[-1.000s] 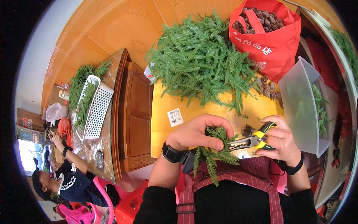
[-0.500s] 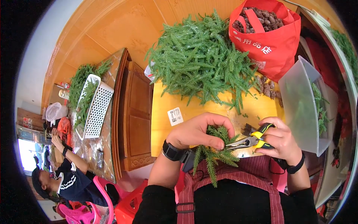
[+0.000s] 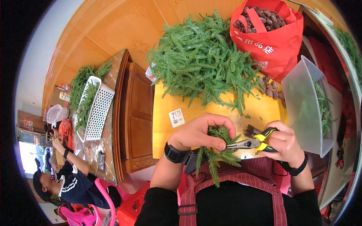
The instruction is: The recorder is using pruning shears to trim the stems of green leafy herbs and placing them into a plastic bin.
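Observation:
My left hand [image 3: 205, 133] is closed around a small green artificial pine sprig [image 3: 215, 160], whose fronds hang down in front of my apron. In my right hand [image 3: 281, 141] are needle-nose pliers [image 3: 249, 144] with yellow and black handles. Their jaws point left and reach the sprig beside my left fingertips; what the tips grip, if anything, is hidden. Just beyond the pliers, a few small dark pieces [image 3: 251, 130] lie on the yellow table [image 3: 200, 109].
Behind my hands is a big heap of green pine sprigs [image 3: 203, 64]. A red bag [image 3: 271, 49] of pine cones and loose pine cones [image 3: 269, 88] stand right of it, near a translucent bin [image 3: 301, 109]. At left, a co-worker [image 3: 75, 180] sits by a white perforated basket [image 3: 98, 113].
The pliers have turned slightly, their handles now a little closer together. My left hand and the sprig have hardly moved.

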Tool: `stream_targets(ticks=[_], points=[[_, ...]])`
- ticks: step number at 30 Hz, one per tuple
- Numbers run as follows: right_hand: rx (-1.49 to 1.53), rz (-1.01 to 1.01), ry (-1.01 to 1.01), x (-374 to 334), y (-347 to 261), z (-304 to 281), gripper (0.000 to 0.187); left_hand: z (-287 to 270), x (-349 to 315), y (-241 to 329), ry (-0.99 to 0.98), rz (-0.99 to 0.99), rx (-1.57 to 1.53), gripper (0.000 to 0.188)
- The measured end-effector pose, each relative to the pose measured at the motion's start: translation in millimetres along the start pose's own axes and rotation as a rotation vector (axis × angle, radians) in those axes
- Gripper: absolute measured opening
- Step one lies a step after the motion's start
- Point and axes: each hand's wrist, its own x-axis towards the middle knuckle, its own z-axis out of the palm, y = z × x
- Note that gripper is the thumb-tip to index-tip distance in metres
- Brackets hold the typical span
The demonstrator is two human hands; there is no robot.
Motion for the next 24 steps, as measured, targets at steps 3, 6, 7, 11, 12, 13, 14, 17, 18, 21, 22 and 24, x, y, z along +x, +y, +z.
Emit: stream_targets(ticks=[3, 6, 7, 11, 12, 13, 14, 17, 18, 21, 22, 24], points=[[0.015, 0.043, 0.012, 1.1, 0.7, 2.4, 0.031, 1.4, -1.4, 1.5, 0.052, -0.006, 0.0, 0.036], [-0.029, 0.065, 0.013, 0.1, -0.6, 0.7, 0.03, 4.7, -1.5, 4.3, 0.161, 0.056, 0.128, 0.033], [-0.016, 0.099, 0.017, -2.9, -0.8, 2.1, 0.029, 6.6, -1.1, 3.5, 0.211, 0.101, 0.197, 0.034], [-0.006, 0.133, 0.061, -7.7, -0.3, 7.6, 0.036, 13.7, 1.2, 4.1, 0.311, 0.212, 0.335, 0.041], [-0.006, 0.133, 0.061, -7.9, -0.5, 7.8, 0.036, 14.7, 1.2, 4.6, 0.311, 0.212, 0.335, 0.041], [-0.002, 0.148, 0.066, -8.1, -0.8, 7.9, 0.035, 15.8, 1.1, 5.2, 0.343, 0.231, 0.397, 0.042], [0.002, 0.164, 0.072, -8.2, -1.0, 7.8, 0.035, 16.5, 1.2, 5.9, 0.374, 0.249, 0.459, 0.043], [0.032, 0.194, 0.081, -9.2, -1.2, 8.6, 0.033, 17.0, 1.8, 6.1, 0.42, 0.307, 0.53, 0.042], [0.032, 0.195, 0.081, -9.5, -1.5, 8.7, 0.033, 17.3, 2.0, 6.1, 0.419, 0.307, 0.53, 0.042], [0.037, 0.217, 0.085, -12.2, -1.7, 9.1, 0.032, 18.4, 3.3, 5.3, 0.452, 0.37, 0.599, 0.034], [0.063, 0.244, 0.095, -14.7, -0.8, 10.2, 0.032, 18.7, 3.6, 4.1, 0.474, 0.381, 0.607, 0.03], [0.088, 0.272, 0.105, -16.7, -1.1, 10.6, 0.033, 19.9, 4.0, 3.5, 0.496, 0.393, 0.617, 0.027]])
